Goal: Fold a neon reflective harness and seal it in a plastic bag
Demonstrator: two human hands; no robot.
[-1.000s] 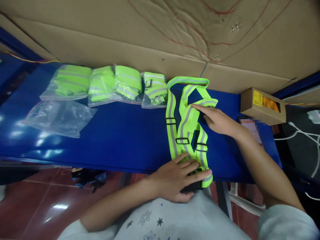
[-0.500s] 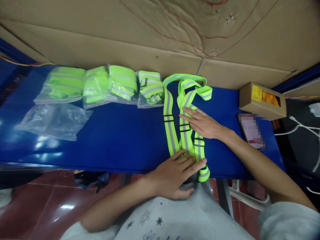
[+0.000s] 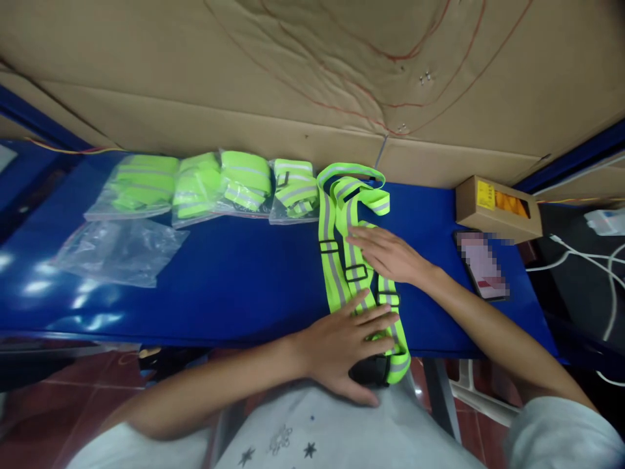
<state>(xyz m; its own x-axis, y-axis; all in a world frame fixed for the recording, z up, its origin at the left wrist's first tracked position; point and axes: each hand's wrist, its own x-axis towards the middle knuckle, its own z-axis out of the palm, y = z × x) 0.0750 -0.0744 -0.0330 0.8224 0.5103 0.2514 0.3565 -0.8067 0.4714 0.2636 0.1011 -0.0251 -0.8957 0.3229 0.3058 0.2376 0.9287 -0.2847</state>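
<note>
Head view: a neon-green reflective strap harness with grey stripes and black slide buckles (image 3: 332, 260) lies stretched out at the centre of the frame, running from the far edge of the glossy blue table (image 3: 244, 273) to its near edge, where a black plastic clasp (image 3: 370, 371) hangs just over the rim. The left hand (image 3: 342, 348) comes in from the lower left with the forearm level. It lies palm down on the near end of the straps, fingers spread and straight, gripping nothing, with the thumb beside the clasp. The right hand (image 3: 390, 255) reaches in from the lower right, elbow bent. It rests flat and open across the middle of the straps, fingers pointing toward the left of the frame, pressing rather than grasping.

Left of the harness, clear bags of folded green straps (image 3: 244, 182) sit in a row along the far edge, with an empty clear plastic bag (image 3: 117, 251) nearer. At right lie a phone (image 3: 481, 266) and a small brown cardboard box (image 3: 498, 208).
</note>
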